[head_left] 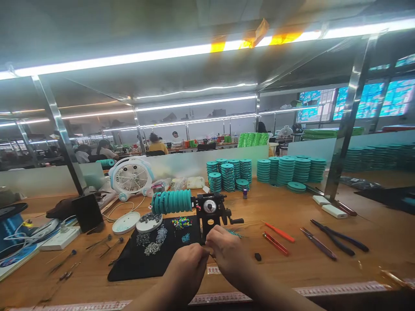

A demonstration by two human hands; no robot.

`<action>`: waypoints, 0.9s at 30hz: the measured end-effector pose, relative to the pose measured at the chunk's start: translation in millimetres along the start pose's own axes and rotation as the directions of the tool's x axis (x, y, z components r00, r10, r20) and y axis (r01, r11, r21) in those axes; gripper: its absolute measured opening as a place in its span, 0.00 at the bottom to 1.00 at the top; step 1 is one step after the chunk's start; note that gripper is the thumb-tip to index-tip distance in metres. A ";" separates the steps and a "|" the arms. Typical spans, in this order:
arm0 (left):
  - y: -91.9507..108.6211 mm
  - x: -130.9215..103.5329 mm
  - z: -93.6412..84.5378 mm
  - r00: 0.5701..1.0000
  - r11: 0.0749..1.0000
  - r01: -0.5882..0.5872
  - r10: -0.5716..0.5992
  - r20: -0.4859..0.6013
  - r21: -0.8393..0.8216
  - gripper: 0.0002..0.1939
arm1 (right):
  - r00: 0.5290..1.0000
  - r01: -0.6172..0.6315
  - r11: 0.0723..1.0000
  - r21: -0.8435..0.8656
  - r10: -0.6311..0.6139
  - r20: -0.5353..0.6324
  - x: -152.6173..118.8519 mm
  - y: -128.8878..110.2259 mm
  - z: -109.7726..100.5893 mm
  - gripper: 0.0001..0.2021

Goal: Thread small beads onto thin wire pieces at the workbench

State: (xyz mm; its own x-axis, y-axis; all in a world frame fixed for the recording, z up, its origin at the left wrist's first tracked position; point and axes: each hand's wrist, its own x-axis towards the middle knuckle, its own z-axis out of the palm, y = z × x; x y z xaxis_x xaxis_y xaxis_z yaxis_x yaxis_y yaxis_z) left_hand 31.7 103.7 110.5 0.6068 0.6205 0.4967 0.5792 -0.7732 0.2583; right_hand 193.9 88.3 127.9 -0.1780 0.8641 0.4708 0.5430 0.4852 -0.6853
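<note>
Head view: both hands are working close together at the tabletop (292, 276) front edge, just below the black winder (210, 211). Left hand (188, 263) is curling its grip shut, fingertips pressed together on something too small to make out, maybe a fine line or bead; right hand (227, 255) is pinching the same spot, fingers pressed together, touching the left. Whatever they are pinching is sitting between the two hands, just in front of the winder base, at the right edge of the black mat (129, 268). Progress, as a judgement: a row of teal spools (171, 201) is sitting on the winder's shaft, count unclear since they overlap, so that batch looks mid-process; spool stacks (285, 169) behind are looking finished. Stacks: roughly five in the nearer cluster plus two short ones, about five in the right cluster plus one low pile; exact counts are hard. On the mat: two or three heaps of small metal parts (152, 242), one heap of coloured beads (181, 222). Two white dishes (126, 223), one fan (131, 177), two red tools (277, 237), two or three dark pliers (337, 242).
</note>
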 end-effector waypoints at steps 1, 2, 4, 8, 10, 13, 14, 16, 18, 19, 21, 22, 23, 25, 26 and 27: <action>-4.1 -2.2 3.2 0.997 0.994 -0.076 0.077 -0.008 0.073 0.14 | 0.995 -0.099 0.995 0.032 0.098 0.025 7.2 1.6 0.5 0.09; -8.1 -3.7 5.6 0.992 0.986 -0.127 0.128 -0.002 0.107 0.12 | 0.984 -0.172 0.983 0.059 0.169 0.053 14.0 3.9 1.5 0.09; -14.0 -4.4 7.4 0.978 0.965 -0.210 0.209 0.026 0.155 0.12 | 0.962 -0.256 0.960 0.109 0.242 0.130 25.4 10.2 4.7 0.08; -13.2 3.8 1.4 0.976 0.981 -0.191 0.193 0.099 -0.038 0.13 | 0.916 -0.351 0.919 0.180 0.297 0.270 36.1 19.6 7.8 0.08; -7.1 9.7 -3.2 0.991 0.953 0.039 0.001 0.132 -0.300 0.09 | 0.921 -0.340 0.922 0.184 0.286 0.265 34.8 18.9 3.1 0.08; 2.8 16.1 -9.3 0.923 0.776 0.381 -0.291 0.250 -0.503 0.09 | 0.961 -0.251 0.953 0.170 0.223 0.166 23.7 10.6 -13.0 0.06; 4.9 17.3 -11.0 0.888 0.713 0.459 -0.348 0.302 -0.530 0.10 | 0.978 -0.173 0.972 0.157 0.151 0.143 18.0 6.9 -19.2 0.05; 6.6 18.7 -13.7 0.810 0.569 0.587 -0.416 0.414 -0.576 0.10 | 0.984 0.043 0.994 0.101 -0.060 0.170 5.1 0.5 -29.1 0.09; 6.0 19.0 -15.1 0.772 0.489 0.635 -0.430 0.468 -0.599 0.11 | 0.940 0.245 0.970 -0.001 -0.237 0.245 -6.7 -1.9 -31.8 0.15; 5.4 19.1 -15.2 0.762 0.464 0.647 -0.431 0.484 -0.605 0.11 | 0.923 0.305 0.950 -0.067 -0.278 0.266 -11.4 -1.2 -30.1 0.16; 4.9 19.1 -14.5 0.752 0.448 0.658 -0.428 0.501 -0.605 0.12 | 0.917 0.357 0.916 -0.183 -0.307 0.254 -17.1 3.1 -22.2 0.14; 5.1 19.0 -13.7 0.753 0.457 0.658 -0.424 0.503 -0.598 0.12 | 0.913 0.380 0.901 -0.210 -0.328 0.243 -17.9 6.0 -17.5 0.13; 5.8 18.7 -12.7 0.757 0.477 0.653 -0.419 0.501 -0.588 0.11 | 0.909 0.394 0.895 -0.207 -0.346 0.234 -17.5 8.8 -13.2 0.12; 7.5 17.2 -10.0 0.780 0.549 0.624 -0.401 0.480 -0.556 0.11 | 0.932 0.326 0.939 -0.108 -0.300 0.202 -13.3 13.8 -6.9 0.11; 8.0 15.7 -8.2 0.803 0.600 0.593 -0.388 0.453 -0.536 0.11 | 0.956 0.244 0.969 -0.040 -0.233 0.178 -9.8 15.8 -5.1 0.10; 8.0 13.7 -5.9 0.832 0.661 0.549 -0.369 0.415 -0.512 0.11 | 0.978 0.142 0.990 0.023 -0.144 0.152 -5.8 17.7 -3.6 0.08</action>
State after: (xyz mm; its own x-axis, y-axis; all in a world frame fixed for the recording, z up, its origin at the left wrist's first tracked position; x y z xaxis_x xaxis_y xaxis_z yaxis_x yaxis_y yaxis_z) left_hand 41.4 105.2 124.2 0.5165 0.8559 -0.0262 0.4371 -0.2372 0.8676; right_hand 207.5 91.4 115.0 -0.3767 0.7956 0.4745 0.4935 0.6058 -0.6241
